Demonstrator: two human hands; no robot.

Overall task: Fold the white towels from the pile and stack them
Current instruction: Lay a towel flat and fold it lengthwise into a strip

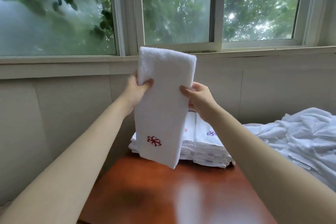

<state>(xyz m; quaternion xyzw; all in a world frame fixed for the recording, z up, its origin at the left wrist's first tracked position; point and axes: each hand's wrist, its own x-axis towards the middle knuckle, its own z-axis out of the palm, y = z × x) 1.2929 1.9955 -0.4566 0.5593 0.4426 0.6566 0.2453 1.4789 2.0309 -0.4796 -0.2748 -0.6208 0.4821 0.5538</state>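
No words or numbers are showing clearly enough to read. The towel is carrying a red embroidered emblem near its lower end, a swirling sign with no letters that can be made out. A purple emblem of like shape is lying on top of the stack, and part of another red emblem is peeking out beside the towel's edge. Small tags on the stack's front edges are too blurred to read.

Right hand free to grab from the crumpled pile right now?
Probably not yet. The right hand pinches the folded towel held upright, with the left hand gripping its other edge. The path to the crumpled pile looks open, nothing between them.
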